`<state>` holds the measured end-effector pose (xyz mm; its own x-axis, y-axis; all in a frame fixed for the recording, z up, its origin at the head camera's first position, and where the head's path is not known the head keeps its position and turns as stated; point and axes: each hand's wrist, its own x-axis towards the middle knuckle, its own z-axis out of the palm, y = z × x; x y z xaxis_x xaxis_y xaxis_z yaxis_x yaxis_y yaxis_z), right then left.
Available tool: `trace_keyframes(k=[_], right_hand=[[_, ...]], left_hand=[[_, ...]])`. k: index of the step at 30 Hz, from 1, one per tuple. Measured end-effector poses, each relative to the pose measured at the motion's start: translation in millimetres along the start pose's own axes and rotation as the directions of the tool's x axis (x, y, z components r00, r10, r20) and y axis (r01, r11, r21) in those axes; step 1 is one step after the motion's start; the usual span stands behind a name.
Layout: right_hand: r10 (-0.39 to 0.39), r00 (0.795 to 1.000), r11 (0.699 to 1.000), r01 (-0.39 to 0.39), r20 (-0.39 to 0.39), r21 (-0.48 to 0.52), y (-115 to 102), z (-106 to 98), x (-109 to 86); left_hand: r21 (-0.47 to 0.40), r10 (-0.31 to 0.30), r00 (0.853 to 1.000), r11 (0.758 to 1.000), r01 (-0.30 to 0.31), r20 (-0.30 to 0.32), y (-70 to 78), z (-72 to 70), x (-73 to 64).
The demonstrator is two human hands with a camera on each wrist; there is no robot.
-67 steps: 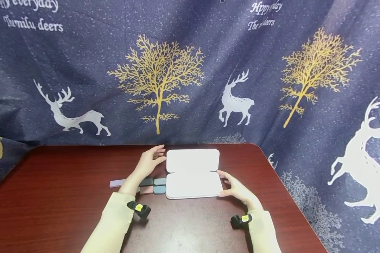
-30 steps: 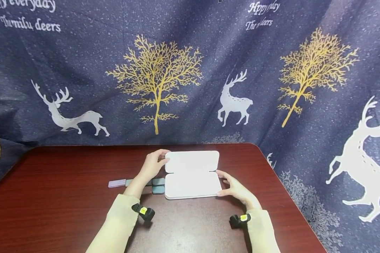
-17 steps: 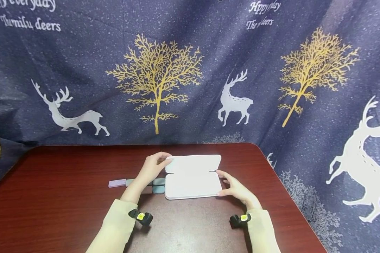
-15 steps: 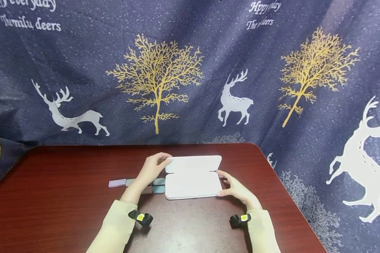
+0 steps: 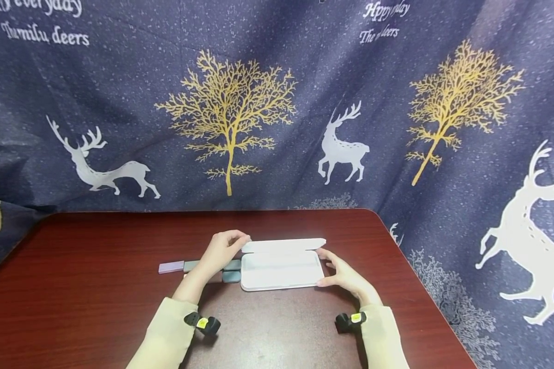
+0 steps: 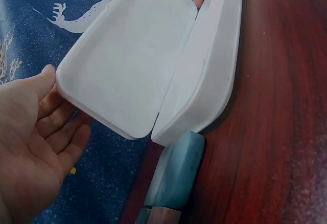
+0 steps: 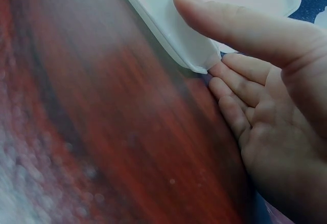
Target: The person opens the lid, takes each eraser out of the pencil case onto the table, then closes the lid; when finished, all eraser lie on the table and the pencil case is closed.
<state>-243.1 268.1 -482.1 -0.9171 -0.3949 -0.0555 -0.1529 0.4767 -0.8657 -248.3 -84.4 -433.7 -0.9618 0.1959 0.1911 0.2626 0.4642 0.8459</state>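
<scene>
A white hinged case stands on the table, its base [image 5: 281,271] flat and its lid [image 5: 283,245] tilted up along the far side. My left hand [image 5: 221,251] pinches the lid at its left edge, with the thumb [image 6: 43,81] on the rim and the fingers behind it. At the other end, my right hand [image 5: 346,274] grips the base, thumb [image 7: 204,14] over the near corner and fingers along the end wall. The inside of the case is plain white in the left wrist view.
Just left of the case lie several flat pastel sticks like highlighters, with blue-grey ends [image 5: 231,277] toward it and a purple end [image 5: 171,267] farthest left. My left forearm passes over them. A dark blue printed cloth [image 5: 277,128] hangs behind the table's far edge.
The left hand has moved onto the lid and drawn it toward me, so it now shows as a narrow strip. The right hand and base have stayed in place.
</scene>
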Motion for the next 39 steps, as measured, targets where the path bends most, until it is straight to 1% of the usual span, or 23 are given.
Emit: trace_keyframes(k=[2, 6, 11, 13, 15, 19, 22, 26, 31, 36, 39], right_hand=[[-0.002, 1.000, 1.000, 0.002, 0.004, -0.008, 0.0, 0.1, -0.3], [0.001, 1.000, 1.000, -0.001, -0.005, -0.008, -0.2, 0.2, -0.9], [0.036, 0.999, 0.999, -0.036, -0.019, 0.023, -0.5, -0.1, -2.1], [0.037, 0.999, 0.999, -0.036, -0.015, 0.040, -0.8, -0.1, -2.3], [0.021, 1.000, 0.998, -0.021, -0.003, 0.060, -0.6, -0.6, -3.0], [-0.021, 1.000, 0.992, 0.018, 0.022, 0.126, 0.1, -2.5, -5.3], [-0.072, 0.997, 0.983, 0.066, 0.031, 0.170, 1.1, -4.1, -6.0], [-0.133, 0.991, 0.977, 0.126, 0.024, 0.174, 1.3, -5.3, -5.2], [-0.155, 0.988, 0.969, 0.151, 0.006, 0.194, -0.7, -5.4, -3.2], [-0.132, 0.991, 0.967, 0.127, 0.007, 0.222, -3.0, -5.3, -2.5], [-0.125, 0.992, 0.970, 0.119, 0.017, 0.213, -4.0, -5.5, -1.5]], left_hand=[[-0.010, 0.009, 1.000, 1.000, -0.009, 0.019, -1.9, -0.3, -1.4], [-0.022, 0.022, 0.996, 1.000, -0.020, 0.084, -5.7, -1.8, -5.1], [-0.048, 0.043, 0.982, 0.998, -0.035, 0.183, -11.3, -3.2, -10.4], [-0.044, 0.061, 0.976, 0.998, -0.053, 0.209, -13.5, -3.5, -12.1], [-0.025, 0.077, 0.971, 0.997, -0.074, 0.225, -15.2, -3.7, -13.5], [0.015, 0.092, 0.964, 0.995, -0.099, 0.249, -16.4, -3.2, -15.8], [0.023, 0.077, 0.961, 0.996, -0.086, 0.265, -16.0, -2.3, -17.7], [0.028, 0.059, 0.961, 0.997, -0.069, 0.269, -15.6, -1.2, -20.1], [0.047, 0.043, 0.964, 0.997, -0.057, 0.264, -15.4, -0.1, -20.7], [0.067, 0.029, 0.966, 0.997, -0.048, 0.255, -16.8, 2.7, -20.0], [0.074, 0.029, 0.967, 0.996, -0.049, 0.252, -18.1, 4.2, -20.4]])
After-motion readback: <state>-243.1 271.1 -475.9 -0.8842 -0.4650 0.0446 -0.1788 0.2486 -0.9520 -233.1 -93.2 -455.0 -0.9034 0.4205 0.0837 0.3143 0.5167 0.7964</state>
